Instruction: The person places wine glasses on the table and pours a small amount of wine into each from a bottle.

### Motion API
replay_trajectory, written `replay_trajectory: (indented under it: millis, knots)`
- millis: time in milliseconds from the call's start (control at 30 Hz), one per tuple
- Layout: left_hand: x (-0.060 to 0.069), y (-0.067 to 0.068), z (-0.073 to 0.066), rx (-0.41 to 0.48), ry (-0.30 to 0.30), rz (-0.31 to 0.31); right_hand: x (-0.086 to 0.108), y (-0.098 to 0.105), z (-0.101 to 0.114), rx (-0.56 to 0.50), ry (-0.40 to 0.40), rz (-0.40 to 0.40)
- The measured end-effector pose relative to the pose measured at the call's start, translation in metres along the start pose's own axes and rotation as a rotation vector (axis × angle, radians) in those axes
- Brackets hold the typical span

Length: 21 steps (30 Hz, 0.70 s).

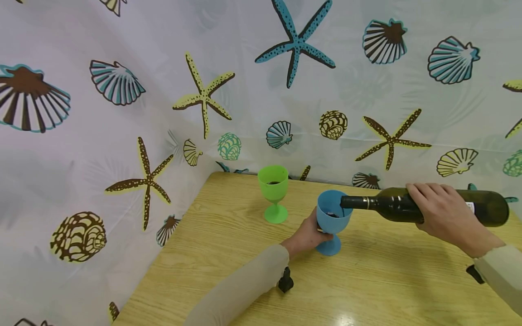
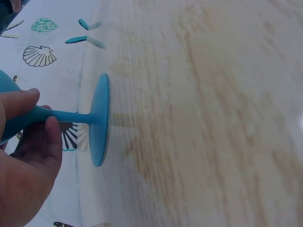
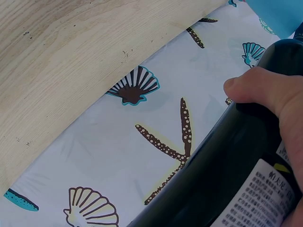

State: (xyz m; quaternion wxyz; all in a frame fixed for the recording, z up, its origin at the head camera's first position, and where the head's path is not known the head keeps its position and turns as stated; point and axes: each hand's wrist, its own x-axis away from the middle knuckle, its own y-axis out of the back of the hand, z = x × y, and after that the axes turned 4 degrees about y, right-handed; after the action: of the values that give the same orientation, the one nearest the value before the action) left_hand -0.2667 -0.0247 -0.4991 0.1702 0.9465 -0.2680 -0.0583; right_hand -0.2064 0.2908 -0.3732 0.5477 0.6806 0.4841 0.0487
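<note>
A blue goblet (image 1: 333, 221) with dark liquid inside is gripped at the lower bowl by the left hand (image 1: 307, 235); in the left wrist view, that hand (image 2: 31, 156) has its thumb and fingers round the goblet (image 2: 99, 120) above the stem. The right hand (image 1: 448, 217) grips a dark green bottle (image 1: 395, 206) from above, tilted nearly level, its mouth over the goblet's rim and a thin dark stream at its lip. In the right wrist view the hand (image 3: 279, 104) wraps round the bottle (image 3: 213, 161), whose white label shows.
A green goblet (image 1: 273, 185) holding dark liquid stands upright on the wooden table (image 1: 195, 253), left of the blue one. Behind and to the left hangs a white cloth (image 1: 244, 108) printed with shells and starfish.
</note>
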Motion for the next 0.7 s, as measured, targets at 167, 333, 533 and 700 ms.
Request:
replay_trajectory:
  millis: [167, 333, 533, 700]
  knots:
    - [-0.0001, 0.0002, 0.0006, 0.006, -0.003, 0.007, -0.0003, 0.0004, -0.0002, 0.0, -0.002, 0.004]
    - [-0.0016, -0.0002, 0.0024, 0.0, -0.011, 0.007, -0.0007, 0.0007, -0.0009, 0.005, 0.006, -0.004]
    - [-0.0018, -0.0004, 0.0025, -0.001, -0.017, 0.002, -0.001, 0.0006, -0.0018, 0.003, 0.019, -0.017]
    - [-0.0006, -0.0003, 0.0017, -0.007, -0.011, -0.002, -0.0009, 0.0006, -0.0013, 0.002, 0.014, -0.008]
